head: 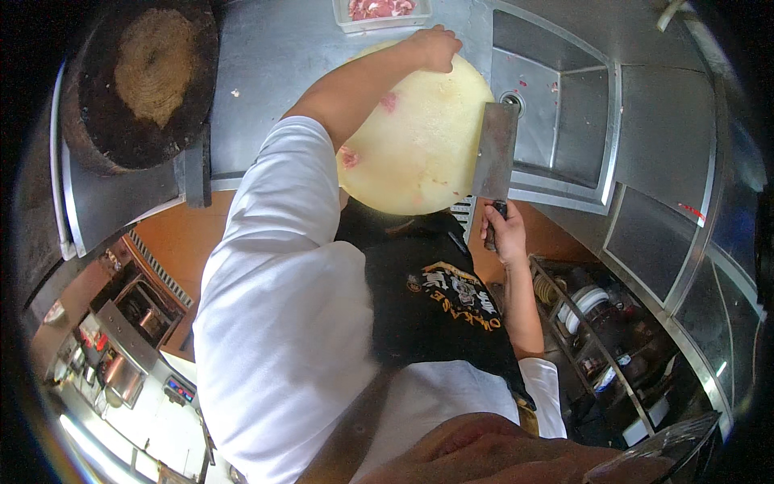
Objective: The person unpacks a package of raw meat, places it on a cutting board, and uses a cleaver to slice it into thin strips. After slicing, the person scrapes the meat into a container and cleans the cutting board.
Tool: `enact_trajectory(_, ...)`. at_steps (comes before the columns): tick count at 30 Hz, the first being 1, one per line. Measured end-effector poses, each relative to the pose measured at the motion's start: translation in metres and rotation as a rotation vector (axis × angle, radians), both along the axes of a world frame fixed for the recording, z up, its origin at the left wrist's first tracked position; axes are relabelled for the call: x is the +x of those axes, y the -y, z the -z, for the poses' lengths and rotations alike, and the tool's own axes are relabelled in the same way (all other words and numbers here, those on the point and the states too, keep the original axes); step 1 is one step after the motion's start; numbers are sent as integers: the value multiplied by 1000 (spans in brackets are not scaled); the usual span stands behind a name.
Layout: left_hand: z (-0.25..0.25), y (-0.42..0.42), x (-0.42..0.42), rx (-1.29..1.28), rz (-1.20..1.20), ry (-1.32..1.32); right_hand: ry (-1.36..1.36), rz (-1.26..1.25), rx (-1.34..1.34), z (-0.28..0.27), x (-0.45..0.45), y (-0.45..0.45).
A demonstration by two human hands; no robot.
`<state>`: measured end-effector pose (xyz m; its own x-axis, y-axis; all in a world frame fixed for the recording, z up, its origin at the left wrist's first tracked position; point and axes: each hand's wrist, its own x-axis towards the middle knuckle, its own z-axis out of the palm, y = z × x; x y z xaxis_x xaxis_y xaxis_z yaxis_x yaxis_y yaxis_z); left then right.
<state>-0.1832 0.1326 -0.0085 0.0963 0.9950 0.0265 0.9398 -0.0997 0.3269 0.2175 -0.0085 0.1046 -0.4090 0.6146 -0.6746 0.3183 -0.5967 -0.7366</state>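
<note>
A round, pale yellow cutting board (435,142) lies before me, with pinkish stains and a few scraps on its face. Its near edge juts past the front edge of the steel counter (260,78); I cannot tell whether it is tilted. My left hand (436,48) reaches across the board and grips its far rim, fingers curled and partly hidden. In my right hand (507,233) is the dark handle of a cleaver (496,151). The broad blade points away from me along the board's right edge, partly in front of the sink.
A clear plastic tub of raw meat (382,9) stands beyond the board. To the left is a thick round wooden chopping block (158,66). A steel sink (580,121) with a drain lies to the right. Below right, a rack (586,308) holds plates.
</note>
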Motion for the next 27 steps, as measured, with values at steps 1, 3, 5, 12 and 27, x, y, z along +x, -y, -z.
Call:
enact_trajectory(1,5,-1,-4,-25,-40,-8,1,1,-6,0,0,4)
enact_trajectory(3,21,-6,-26,-83,-131,-25,50,11,-36,-5,-8,3)
enact_trajectory(5,1,-2,-36,-136,-167,105,58,27,-30,-5,-13,4)
enact_trajectory(12,-46,163,1,-252,31,-118,-22,-18,23,4,-18,7)
enact_trajectory(27,-110,83,-127,3,-704,146,45,-229,110,5,-41,9)
